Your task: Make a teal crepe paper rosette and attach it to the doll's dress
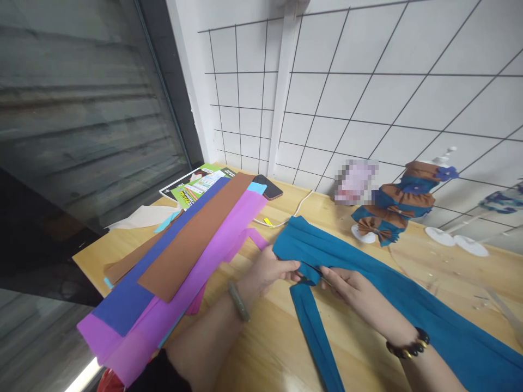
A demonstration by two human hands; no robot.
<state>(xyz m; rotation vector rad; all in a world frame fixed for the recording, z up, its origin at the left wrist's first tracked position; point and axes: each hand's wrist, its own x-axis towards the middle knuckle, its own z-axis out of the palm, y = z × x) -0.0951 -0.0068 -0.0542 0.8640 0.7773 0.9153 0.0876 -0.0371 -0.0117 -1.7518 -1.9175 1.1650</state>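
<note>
A long piece of teal fabric (368,272) runs from the middle of the table to the lower right. My left hand (269,271) pinches its near left edge between thumb and fingers. My right hand (347,286) is closed around scissors (312,268); only a thin dark blade shows, lying against the fabric beside my left fingertips, and the handles are hidden by my fingers. Below both hands, a narrow teal strip (312,332) hangs down toward the front edge of the view. Whether the strip is still joined to the larger piece, I cannot tell.
Layered brown (196,239), blue and purple (229,234) fabric strips lie at left. Behind them are printed papers (190,190) and a phone (267,187). A white cable (304,204) crosses the back. Brown-and-teal bows (396,201) stand on a holder at right.
</note>
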